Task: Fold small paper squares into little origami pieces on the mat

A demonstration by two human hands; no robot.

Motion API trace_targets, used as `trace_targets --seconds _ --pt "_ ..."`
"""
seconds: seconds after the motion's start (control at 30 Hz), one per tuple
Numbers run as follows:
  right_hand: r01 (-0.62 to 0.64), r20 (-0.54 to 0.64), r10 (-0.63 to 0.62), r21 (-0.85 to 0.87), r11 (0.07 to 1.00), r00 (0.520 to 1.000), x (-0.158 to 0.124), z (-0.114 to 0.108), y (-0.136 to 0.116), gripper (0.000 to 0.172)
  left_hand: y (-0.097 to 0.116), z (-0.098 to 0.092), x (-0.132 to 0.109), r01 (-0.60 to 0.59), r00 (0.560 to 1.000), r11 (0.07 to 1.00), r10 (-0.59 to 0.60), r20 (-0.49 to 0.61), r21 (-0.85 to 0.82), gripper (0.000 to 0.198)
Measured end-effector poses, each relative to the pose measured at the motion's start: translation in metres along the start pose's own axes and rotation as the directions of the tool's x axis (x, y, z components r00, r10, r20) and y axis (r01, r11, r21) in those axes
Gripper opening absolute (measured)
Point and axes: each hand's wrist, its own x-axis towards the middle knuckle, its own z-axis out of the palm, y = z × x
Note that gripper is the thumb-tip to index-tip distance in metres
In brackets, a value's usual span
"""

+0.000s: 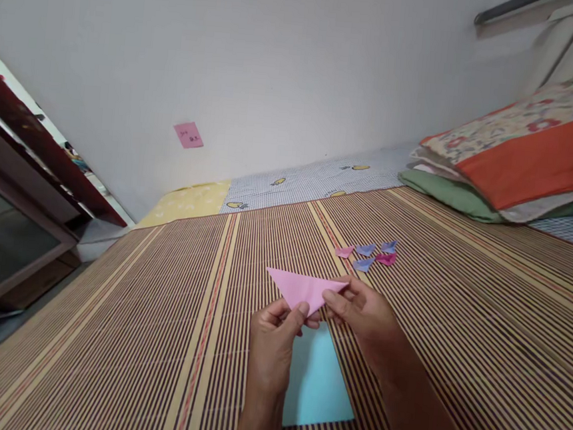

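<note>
A pink sheet of paper [300, 288], folded into a triangle, is held up between my two hands above the mat. My left hand [276, 334] pinches its lower point, thumb in front. At the right corner, my right hand [359, 307] grips the paper between thumb and fingers. Below them a light blue sheet of paper [322, 385] lies flat, partly covered by my left hand and wrist. Beyond my right hand sit several small folded paper pieces: a pink one [344, 252], a magenta one [385, 258] and blue ones [363, 264].
A striped woven mat [156, 324] covers the bed, with a checked sheet [300, 176] along the wall. Folded bedding with an orange band [536, 163] is stacked at the right. A pink note [189, 135] is on the wall. A glass-fronted cabinet [3, 237] stands at the left.
</note>
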Motion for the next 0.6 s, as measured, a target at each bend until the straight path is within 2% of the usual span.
trace_targets --seconds 0.1,0.23,0.37,0.6 --pt "-0.054 0.03 0.051 0.09 0.994 0.998 -0.002 0.009 0.003 0.032 0.0 0.002 -0.001 -0.022 1.0 0.999 0.022 -0.01 -0.027 0.02" --pt "-0.031 0.013 0.029 0.101 0.994 0.999 -0.005 0.015 0.001 0.029 -0.002 0.003 -0.002 -0.03 0.999 0.999 0.03 -0.019 -0.04 0.02" --pt "0.002 -0.01 -0.001 0.081 0.997 1.0 -0.006 0.013 -0.004 0.023 -0.003 0.004 -0.003 -0.039 0.999 0.998 0.039 0.001 -0.054 0.02" --pt "0.003 -0.004 -0.003 0.051 0.999 1.0 -0.007 0.008 -0.006 0.018 0.0 0.006 -0.005 -0.073 0.997 0.994 0.071 -0.026 -0.083 0.02"
